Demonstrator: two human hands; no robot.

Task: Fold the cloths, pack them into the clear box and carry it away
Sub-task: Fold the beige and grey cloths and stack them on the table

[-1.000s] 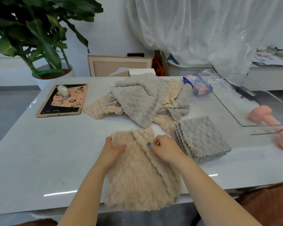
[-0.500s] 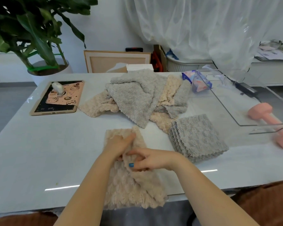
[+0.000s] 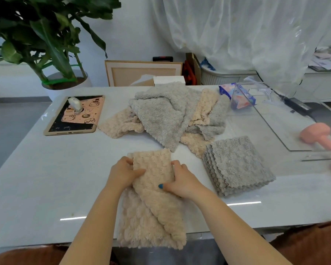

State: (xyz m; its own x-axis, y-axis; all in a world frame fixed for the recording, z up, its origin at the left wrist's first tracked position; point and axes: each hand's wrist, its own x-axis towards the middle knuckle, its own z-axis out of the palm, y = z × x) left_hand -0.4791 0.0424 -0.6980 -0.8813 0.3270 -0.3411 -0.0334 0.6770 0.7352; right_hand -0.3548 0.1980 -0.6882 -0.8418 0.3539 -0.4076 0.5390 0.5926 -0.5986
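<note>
Both hands, left hand (image 3: 125,174) and right hand (image 3: 182,180), grip the beige cloth (image 3: 153,203).

Single head view, looking forward-down, close over table (image 3: 46,188).

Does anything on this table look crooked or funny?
Yes. The beige cloth held by the left hand and right hand is folded crooked: its top flap runs slantwise, and its near end hangs over the table edge. A pink dumbbell also sits by the clear box, odd among cloths.

bright daylight | table (image 3: 46,188) glare streaks | edges bowed | soft shadows
</note>
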